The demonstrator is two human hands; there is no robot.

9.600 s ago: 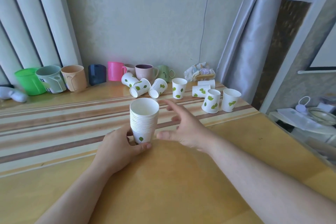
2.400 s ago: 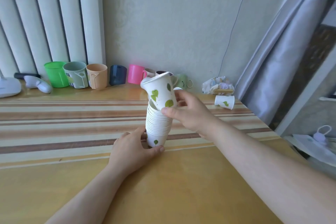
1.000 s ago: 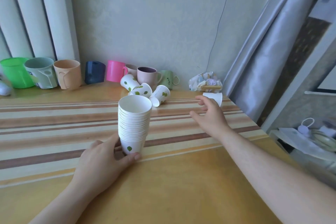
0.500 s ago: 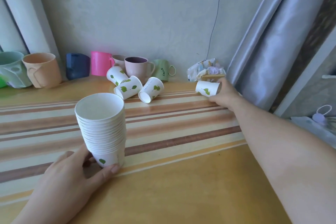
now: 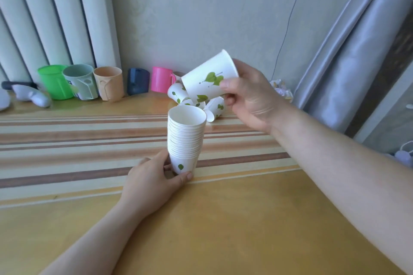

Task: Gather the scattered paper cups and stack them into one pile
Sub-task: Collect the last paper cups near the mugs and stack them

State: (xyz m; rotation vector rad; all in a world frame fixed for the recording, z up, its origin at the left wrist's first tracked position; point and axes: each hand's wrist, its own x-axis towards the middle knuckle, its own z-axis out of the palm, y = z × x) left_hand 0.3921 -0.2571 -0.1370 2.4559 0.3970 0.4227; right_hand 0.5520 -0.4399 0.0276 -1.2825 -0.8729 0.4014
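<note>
Your right hand [image 5: 250, 98] has its fingers [image 5: 225, 84] pinching a single paper cup [image 5: 209, 79] around its wall, thumb on the near side. The cup is tilted, its mouth up toward the wall and its base down and left, held in the air just above and behind the stack [image 5: 186, 138]. Your left hand [image 5: 154, 179] has its fingers [image 5: 182, 178] wrapped around the bottom cup of that stack, pressing it to the striped worktop [image 5: 89, 140].

The stack stands upright in the middle of the worktop, many cups deep, its mouth open and bare. Behind it, partly hidden by the held cup, about three loose cups [image 5: 215, 108] lie on their sides close together. Farther back, a row of coloured plastic mugs [image 5: 107, 83] lines the wall.

The risks, as I judge them: the held cup is well off vertical, so lowering it before it is straightened could catch its base on the stack's rim and tip the tall column. A hard pinch could also crease the thin paper wall, making it jam instead of nesting.
</note>
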